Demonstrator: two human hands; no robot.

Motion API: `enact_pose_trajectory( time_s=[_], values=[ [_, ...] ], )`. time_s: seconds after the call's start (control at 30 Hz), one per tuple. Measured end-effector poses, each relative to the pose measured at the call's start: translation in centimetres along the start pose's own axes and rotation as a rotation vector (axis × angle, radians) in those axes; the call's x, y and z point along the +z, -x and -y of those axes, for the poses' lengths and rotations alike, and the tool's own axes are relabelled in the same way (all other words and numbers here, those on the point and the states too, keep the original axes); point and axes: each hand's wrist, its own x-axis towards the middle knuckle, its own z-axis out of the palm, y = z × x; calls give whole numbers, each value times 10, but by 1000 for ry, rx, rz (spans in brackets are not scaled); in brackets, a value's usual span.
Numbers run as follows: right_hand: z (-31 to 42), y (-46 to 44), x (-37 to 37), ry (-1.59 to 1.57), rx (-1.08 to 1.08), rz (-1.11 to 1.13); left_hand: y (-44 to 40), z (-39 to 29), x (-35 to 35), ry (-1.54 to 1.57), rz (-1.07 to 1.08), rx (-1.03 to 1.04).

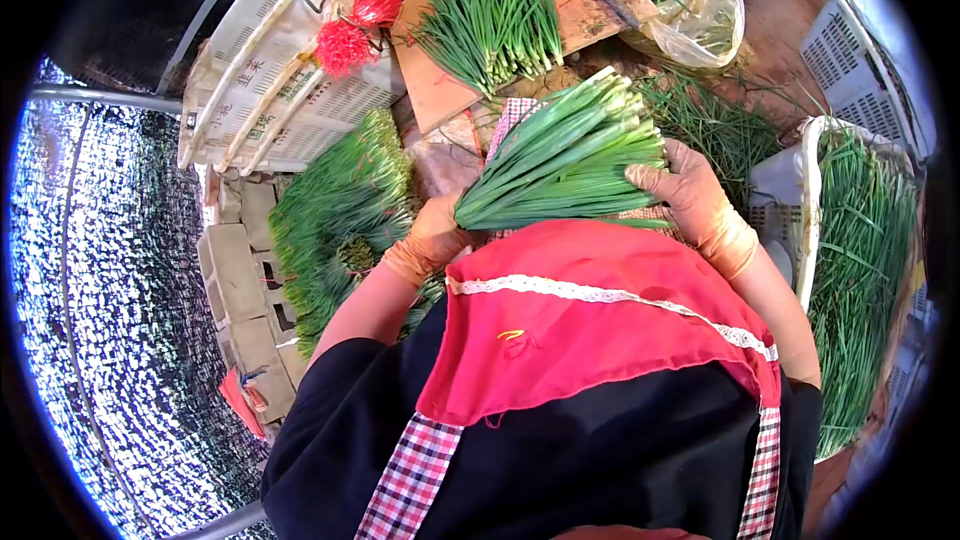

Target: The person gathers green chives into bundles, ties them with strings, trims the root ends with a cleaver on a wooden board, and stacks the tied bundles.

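Observation:
A thick bunch of garlic chives (565, 160) lies across in front of my chest, pale cut ends pointing up and to the right. My left hand (440, 230), in an orange glove, is closed round the leafy lower-left end. At the right edge of the bunch, my gloved right hand (690, 190) has its thumb against the stalks, with its other fingers partly hidden. Beyond it, another pile of chives (495, 20) rests on a wooden board (440, 90). Many upright chive bundles (345, 210) stand to the left of my left hand.
White plastic crates (270, 80) stand at the upper left, near red twine balls (343, 47). On the right, a lined crate (812, 210) holds long chives. Loose chive leaves (700, 125) lie beyond my right hand, below a clear plastic bag (715, 25). Bricks (255, 315) edge the left side.

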Motion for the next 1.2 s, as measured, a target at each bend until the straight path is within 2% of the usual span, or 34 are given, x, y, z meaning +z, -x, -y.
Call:
enact_pose_trajectory(
  time_s=[0.07, 0.13, 0.17, 0.2, 0.27, 0.33, 0.37, 0.4, 0.47, 0.5, 0.53, 0.6, 0.63, 0.77, 0.93, 1.03, 1.13, 1.17, 1.2],
  values=[
    [-4, -2, -2, 130, -168, 72, -5, -13, -2, -72, -78, 66],
    [-11, -9, -7, 154, -153, 58, -10, -30, -3, -155, -94, -109],
    [-15, -13, -12, 174, -138, 39, -12, -25, -1, 85, -133, -147],
    [-17, -17, -22, 173, -145, 32, -15, -21, -3, 82, -126, -141],
    [-18, -22, -51, 528, -286, -190, -16, -14, -5, 84, -91, -153],
    [2, -17, -74, 490, -331, -458, -14, -15, -5, 81, -93, -183],
    [7, -13, -75, 475, -448, -442, -14, -17, -6, 77, -98, -210],
    [15, -3, -69, 372, -410, -321, -13, -18, -6, 79, -99, -214],
    [21, 9, -40, 534, -409, -98, -14, -19, -6, 29, -81, -143],
    [12, 13, -22, 544, -498, -82, -15, -22, -5, 30, -81, -136],
    [14, 18, -12, 671, -348, -92, -14, -26, -3, 8, -91, -128],
    [6, 11, -15, 1147, -611, -50, -12, -28, -1, -17, -105, -126],
    [2, 9, -15, 1193, -671, -63, -12, -27, -1, 5, -102, -125],
    [-3, 9, -20, 1384, -641, -56, -13, -21, -5, -49, -91, -140],
    [-5, 13, -20, 1299, -698, 3, -12, -18, -3, 119, -79, -125],
    [-6, 9, -16, 1455, -700, 10, -13, -17, -5, -33, -92, -83],
    [-6, 3, -10, 1843, -671, -34, -12, -6, -7, -2, -95, -61],
    [-10, -1, -15, 1990, -740, -88, -12, -5, -8, 0, -97, -64],
    [-2, 2, -22, 2000, -734, -64, -12, -5, -9, 9, -79, -118]
  ],
)
